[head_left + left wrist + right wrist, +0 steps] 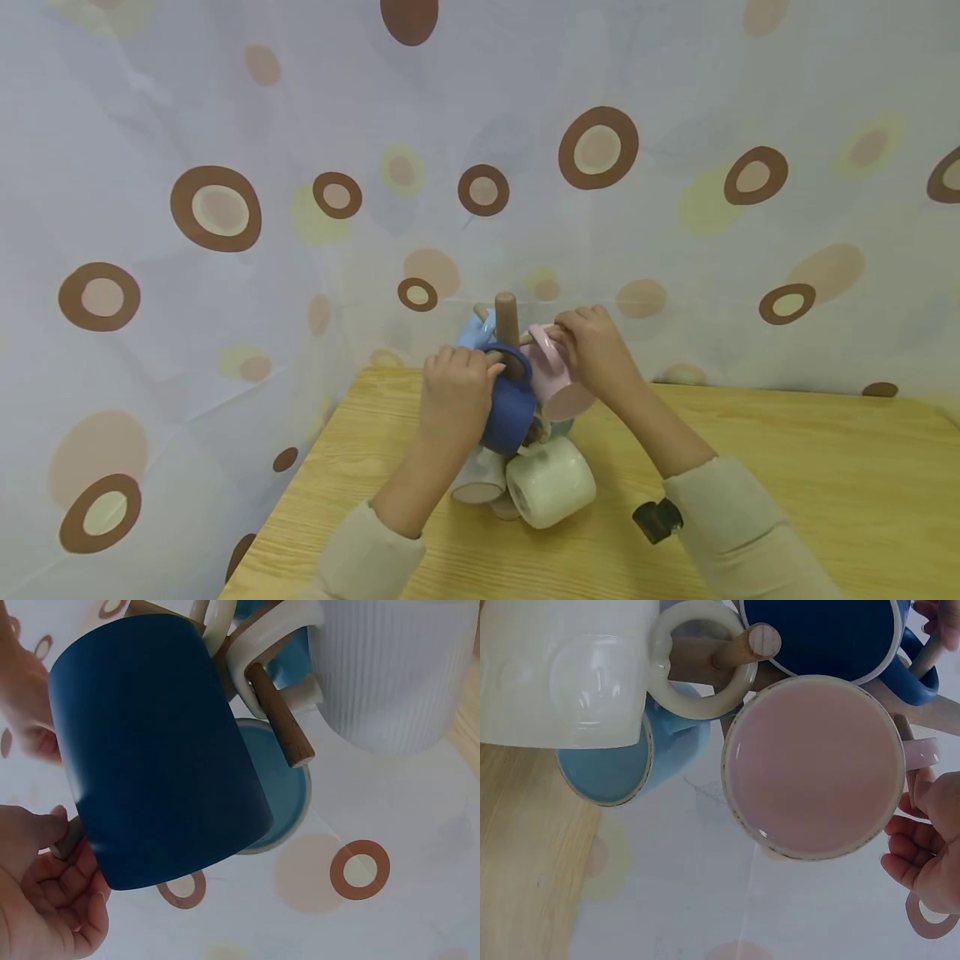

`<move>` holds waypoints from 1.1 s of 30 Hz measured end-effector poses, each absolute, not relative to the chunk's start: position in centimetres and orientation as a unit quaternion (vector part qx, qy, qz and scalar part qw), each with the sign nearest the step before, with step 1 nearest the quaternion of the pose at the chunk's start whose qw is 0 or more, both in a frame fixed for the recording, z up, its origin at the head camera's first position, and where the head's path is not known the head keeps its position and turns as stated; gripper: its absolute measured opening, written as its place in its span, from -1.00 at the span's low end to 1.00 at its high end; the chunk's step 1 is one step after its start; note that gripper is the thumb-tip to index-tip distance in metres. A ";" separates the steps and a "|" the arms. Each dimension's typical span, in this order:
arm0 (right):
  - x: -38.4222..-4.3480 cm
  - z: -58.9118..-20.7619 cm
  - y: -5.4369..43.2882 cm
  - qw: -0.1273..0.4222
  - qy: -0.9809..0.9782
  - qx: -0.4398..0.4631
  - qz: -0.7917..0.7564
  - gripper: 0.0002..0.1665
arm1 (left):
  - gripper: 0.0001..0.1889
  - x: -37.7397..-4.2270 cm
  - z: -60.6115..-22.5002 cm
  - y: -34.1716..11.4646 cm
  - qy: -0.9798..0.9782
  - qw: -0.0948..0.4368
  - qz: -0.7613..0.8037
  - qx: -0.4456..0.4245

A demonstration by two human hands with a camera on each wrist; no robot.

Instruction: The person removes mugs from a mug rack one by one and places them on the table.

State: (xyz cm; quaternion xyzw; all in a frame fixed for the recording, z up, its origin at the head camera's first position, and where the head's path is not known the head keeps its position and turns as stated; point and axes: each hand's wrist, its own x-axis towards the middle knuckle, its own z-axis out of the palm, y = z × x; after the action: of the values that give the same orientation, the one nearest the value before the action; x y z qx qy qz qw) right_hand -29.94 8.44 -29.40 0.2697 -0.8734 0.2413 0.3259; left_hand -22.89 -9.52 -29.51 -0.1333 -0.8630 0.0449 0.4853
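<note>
A wooden mug tree [507, 317] stands on the table with several mugs on its pegs. My left hand [455, 396] pinches the end of a peg [67, 838] where a dark blue mug [508, 417] hangs by its handle. On the other side, my right hand [600, 354] holds the tip of the peg carrying a pink mug [814, 769]. Lower down hang a cream mug [555, 483] and a white ribbed mug [394, 675]. A light blue mug [476, 332] is at the back, partly hidden by the dark blue one.
The wooden table [750, 483] reaches to a wall covering [675, 83] patterned with brown circles, behind and at the left. A small black device [657, 521] is beside the right sleeve. A bare peg tip [289, 742] sticks out through the ribbed mug's handle.
</note>
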 end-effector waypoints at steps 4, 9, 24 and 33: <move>-30.1 -29.2 8.6 0.307 -0.881 0.268 0.243 -0.89 | -0.70 -22.5 -29.4 -8.9 -0.864 0.487 0.062 -0.115; -30.2 -28.9 8.8 0.297 -0.882 0.276 0.240 -0.87 | -0.72 -22.5 -29.5 -8.2 -0.863 0.491 0.068 -0.094; -30.6 -29.8 9.6 0.327 -0.859 0.323 0.226 -0.93 | -0.74 -22.3 -29.6 -7.0 -0.879 0.472 0.035 -0.062; -30.3 -30.4 10.1 0.388 -0.834 0.334 0.205 -0.93 | -0.75 -22.5 -29.6 -7.0 -0.882 0.466 0.021 -0.060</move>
State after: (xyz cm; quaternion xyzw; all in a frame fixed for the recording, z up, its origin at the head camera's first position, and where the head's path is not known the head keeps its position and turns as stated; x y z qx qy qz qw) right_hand -30.34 10.08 -30.40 0.3344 -0.8340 0.2052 0.3879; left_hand -22.49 -7.01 -29.64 -0.0600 -0.8822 0.0211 0.4665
